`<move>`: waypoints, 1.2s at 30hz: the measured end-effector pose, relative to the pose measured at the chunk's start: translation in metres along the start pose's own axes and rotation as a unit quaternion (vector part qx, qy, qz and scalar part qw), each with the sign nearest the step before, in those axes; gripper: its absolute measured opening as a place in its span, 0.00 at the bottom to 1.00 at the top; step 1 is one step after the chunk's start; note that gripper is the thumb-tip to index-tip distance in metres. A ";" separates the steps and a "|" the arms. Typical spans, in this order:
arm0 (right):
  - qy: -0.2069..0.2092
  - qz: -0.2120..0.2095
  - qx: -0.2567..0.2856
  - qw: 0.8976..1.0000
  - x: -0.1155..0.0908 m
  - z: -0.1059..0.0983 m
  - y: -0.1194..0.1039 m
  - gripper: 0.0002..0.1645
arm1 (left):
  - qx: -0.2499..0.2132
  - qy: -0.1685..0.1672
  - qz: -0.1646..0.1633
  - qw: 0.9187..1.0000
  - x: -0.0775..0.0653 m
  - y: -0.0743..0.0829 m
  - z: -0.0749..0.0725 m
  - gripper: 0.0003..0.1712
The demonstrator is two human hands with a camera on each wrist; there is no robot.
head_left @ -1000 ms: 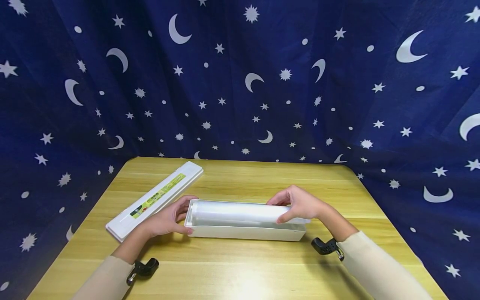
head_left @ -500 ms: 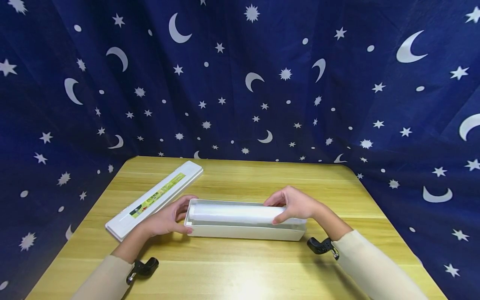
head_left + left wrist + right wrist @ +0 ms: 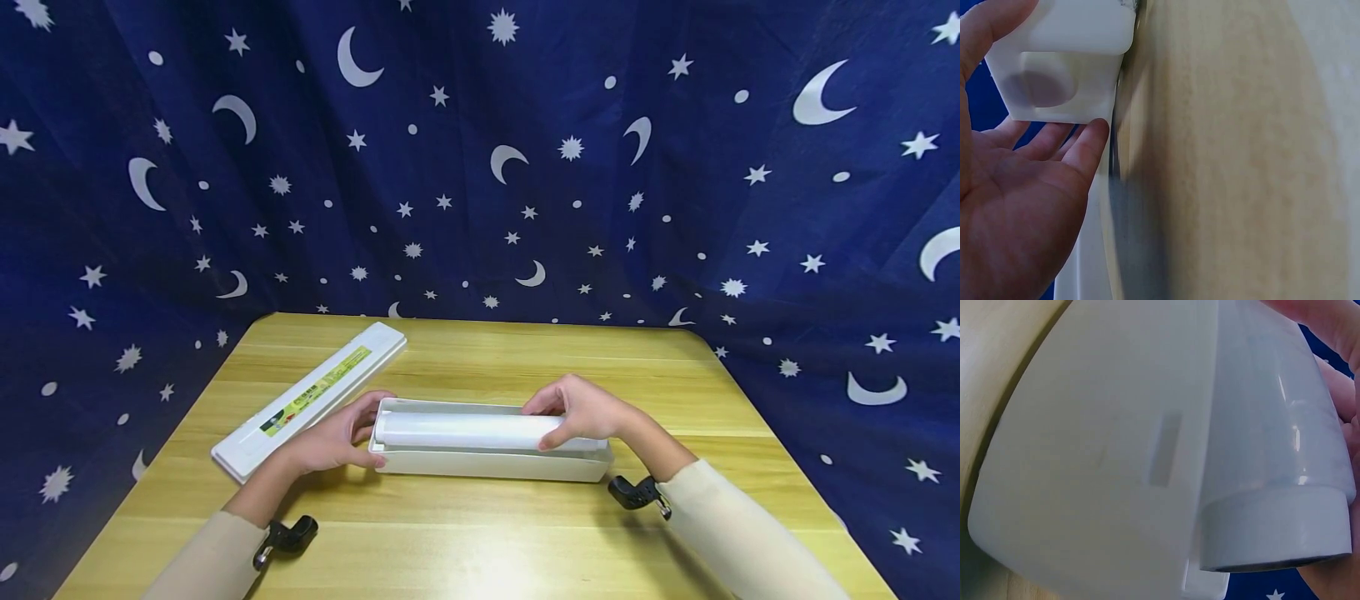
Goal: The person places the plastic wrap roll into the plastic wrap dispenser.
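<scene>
A long white open box (image 3: pixel 487 467) stands on the table, and a roll of cling film (image 3: pixel 457 431) lies lengthwise in it. My left hand (image 3: pixel 333 433) holds the box's left end, thumb at the front corner and fingers behind; the left wrist view shows the fingers against the box's end wall (image 3: pixel 1094 87). With thumb and fingers on opposite sides, my right hand (image 3: pixel 581 410) grips the roll near its right end. In the right wrist view the roll's white core end (image 3: pixel 1275 528) shows beside the box wall (image 3: pixel 1085 456). The box floor is mostly hidden under the roll.
A long white lid (image 3: pixel 255 446) with a yellow-green label lies slantwise at the left, close behind my left forearm. The wooden table (image 3: pixel 480 533) extends around the box. A dark blue curtain (image 3: pixel 465 108) with moons and stars hangs along its back and sides.
My right hand has shifted a little left and brought the roll down; its right end, earlier past the box's right edge, is now inside. The left hand and box stay still.
</scene>
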State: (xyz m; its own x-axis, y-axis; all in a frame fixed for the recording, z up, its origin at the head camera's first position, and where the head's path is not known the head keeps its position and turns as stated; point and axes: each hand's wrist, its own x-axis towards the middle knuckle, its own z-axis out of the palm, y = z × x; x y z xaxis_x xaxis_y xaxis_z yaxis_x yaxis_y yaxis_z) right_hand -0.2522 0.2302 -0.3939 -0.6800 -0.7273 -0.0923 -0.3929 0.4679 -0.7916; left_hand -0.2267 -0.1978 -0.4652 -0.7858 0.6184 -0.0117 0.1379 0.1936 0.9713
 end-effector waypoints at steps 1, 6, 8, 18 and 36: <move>-0.001 0.000 0.001 1.000 0.001 0.000 -0.001 0.25 | -0.001 -0.001 0.000 1.000 0.000 0.000 0.000 0.56; -0.003 0.000 0.004 1.000 0.002 0.000 -0.002 0.25 | -0.007 -0.001 -0.006 1.000 0.000 0.001 0.001 0.56; -0.004 0.002 0.005 1.000 0.002 0.000 -0.003 0.25 | -0.006 0.000 -0.009 1.000 0.000 0.002 0.001 0.57; -0.010 0.006 0.001 1.000 0.003 0.000 0.000 0.24 | -0.001 0.003 -0.013 1.000 0.000 0.002 0.001 0.56; 0.033 -0.001 -0.022 0.999 -0.003 0.004 0.006 0.22 | 0.007 0.003 -0.007 1.000 0.000 0.000 0.001 0.56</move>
State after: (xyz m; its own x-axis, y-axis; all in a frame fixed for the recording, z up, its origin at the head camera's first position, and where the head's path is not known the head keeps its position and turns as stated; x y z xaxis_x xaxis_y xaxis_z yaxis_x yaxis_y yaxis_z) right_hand -0.2499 0.2331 -0.4011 -0.7175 -0.6948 -0.0491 -0.4203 0.4881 -0.7650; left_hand -0.2262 -0.1975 -0.4652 -0.7909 0.6114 -0.0245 0.1343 0.2126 0.9679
